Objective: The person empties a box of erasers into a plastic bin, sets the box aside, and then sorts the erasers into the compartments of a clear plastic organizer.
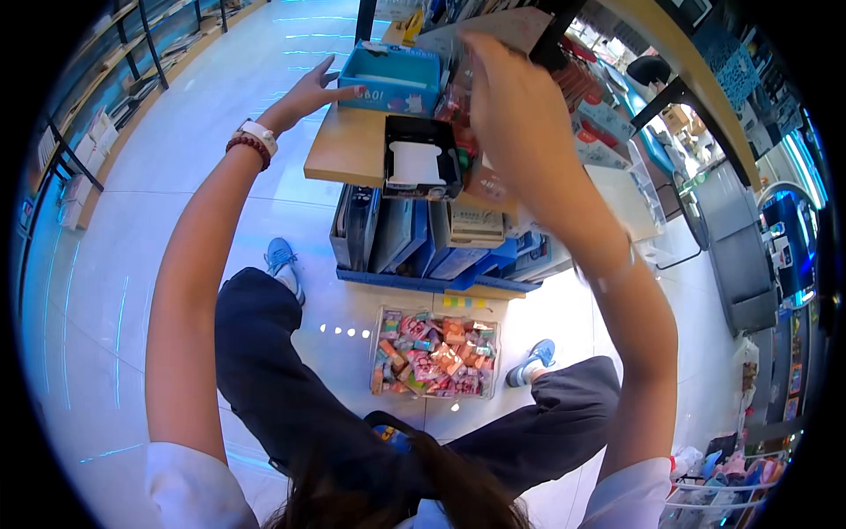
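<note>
Turquoise box (389, 78) with white lettering, left hand (308, 88) touching, fingers spread

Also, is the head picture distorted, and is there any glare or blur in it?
Head view: strong fisheye, black round border, shelves bend at the edges; ceiling lights glare as streaks on the glossy white floor; the raised right hand is close and slightly soft; the clear plastic box of colourful packets is sharp.

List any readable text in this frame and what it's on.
None reads cleanly.
Blue box by the left hand: white lettering on its front, too blurred to read.
Packets in the clear bin on the floor: print too small.
Black box on the shelf: no legible label.
Packages near the right hand: blurred.
</note>
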`<state>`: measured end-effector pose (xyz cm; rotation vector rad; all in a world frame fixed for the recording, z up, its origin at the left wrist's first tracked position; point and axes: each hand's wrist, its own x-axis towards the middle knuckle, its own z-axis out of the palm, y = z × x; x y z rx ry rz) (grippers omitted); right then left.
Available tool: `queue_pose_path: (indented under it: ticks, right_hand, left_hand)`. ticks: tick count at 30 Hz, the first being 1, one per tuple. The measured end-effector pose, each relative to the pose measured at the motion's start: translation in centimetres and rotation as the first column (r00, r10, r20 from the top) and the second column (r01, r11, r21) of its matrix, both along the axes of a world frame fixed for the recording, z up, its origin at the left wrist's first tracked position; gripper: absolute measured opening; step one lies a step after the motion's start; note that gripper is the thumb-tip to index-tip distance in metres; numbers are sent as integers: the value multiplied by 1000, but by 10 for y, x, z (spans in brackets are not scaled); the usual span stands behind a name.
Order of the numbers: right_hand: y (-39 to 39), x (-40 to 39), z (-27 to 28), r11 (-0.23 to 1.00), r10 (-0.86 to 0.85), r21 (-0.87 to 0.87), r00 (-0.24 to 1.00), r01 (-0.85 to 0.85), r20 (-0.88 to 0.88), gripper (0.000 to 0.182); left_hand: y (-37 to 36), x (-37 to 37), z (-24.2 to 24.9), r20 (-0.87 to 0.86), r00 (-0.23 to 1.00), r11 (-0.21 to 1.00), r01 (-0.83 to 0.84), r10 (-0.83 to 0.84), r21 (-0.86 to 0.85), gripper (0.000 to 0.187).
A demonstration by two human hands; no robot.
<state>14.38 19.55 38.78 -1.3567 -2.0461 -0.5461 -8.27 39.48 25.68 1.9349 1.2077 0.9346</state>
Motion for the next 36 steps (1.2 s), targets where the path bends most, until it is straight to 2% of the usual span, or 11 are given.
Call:
queue_pose_path:
  ticks: [7, 10, 13, 15, 19, 20, 21, 24, 30, 32, 36]
  right_hand:
    - [-192, 33, -55, 750, 369, -519, 911, -409, -185, 56]
    - [-222, 64, -94, 710, 185, -591, 911, -383, -369, 41]
    - [-245, 106, -156, 663, 34, -712, 960, -230, -278, 39]
    - [-258, 134, -205, 625, -86, -762, 955, -171, -284, 38]
    - [-287, 204, -325, 288, -304, -951, 952, 117, 25, 41]
    - [-298, 226, -369, 310, -298, -939, 953, 146, 50, 43]
    - [-316, 265, -433, 387, -193, -919, 981, 72, -5, 45]
    - [-294, 233, -371, 228, -415, -970, 910, 91, -12, 48]
    - [-281, 198, -352, 247, -374, -969, 921, -13, -108, 49]
    - [-283, 185, -343, 232, -370, -971, 929, 61, -30, 49]
    - [-299, 177, -369, 527, -245, -848, 945, -57, -216, 49]
  left_hand:
    - [-8, -2, -14, 19, 985, 985, 169, -169, -15, 72]
    - [-19, 6, -14, 52, 993, 989, 96, -102, 109, 70]
    - [-41, 17, -13, 296, 905, 675, -425, 306, 603, 60]
    - [-118, 42, 37, 450, 891, 660, -302, -61, 688, 34]
    - [-287, 101, 109, 50, 732, 673, 594, -679, 441, 14]
    - [-314, 112, 118, -84, 601, 541, 764, -795, 352, 9]
    - [-328, 135, 143, -509, 44, 107, 990, -860, -94, 6]
    - [-368, 159, 123, -85, 236, 193, 917, -968, 349, 12]
    - [-404, 191, 129, -637, 640, 295, 766, -429, 571, 59]
    - [-399, 192, 140, -110, 580, 484, 756, -807, 440, 45]
    - [-390, 215, 130, 168, 207, 266, 722, -964, 639, 27]
